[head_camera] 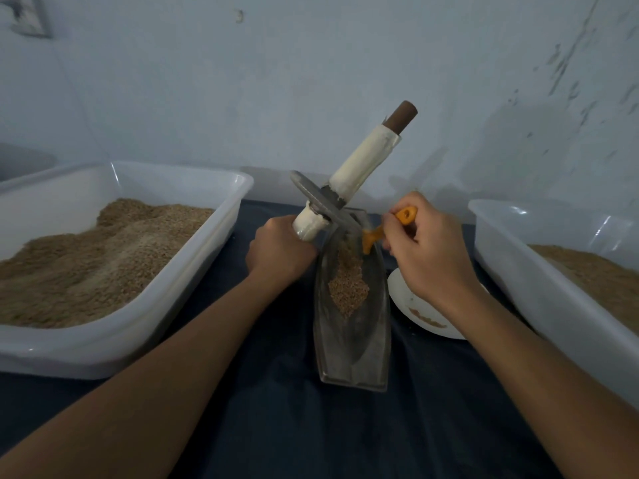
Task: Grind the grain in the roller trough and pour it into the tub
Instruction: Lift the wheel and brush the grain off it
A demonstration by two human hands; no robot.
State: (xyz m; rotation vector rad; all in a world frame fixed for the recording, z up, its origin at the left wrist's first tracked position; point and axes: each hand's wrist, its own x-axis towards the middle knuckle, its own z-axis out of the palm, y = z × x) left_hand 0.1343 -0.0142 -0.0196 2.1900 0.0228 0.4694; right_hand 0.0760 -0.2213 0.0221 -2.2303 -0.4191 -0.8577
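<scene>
Dark cloth under boat-shaped metal trough (352, 340) holding coarse grain (348, 288).

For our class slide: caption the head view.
Left hand tilts the disc roller while right hand brushes grain with an orange-handled brush.
</scene>
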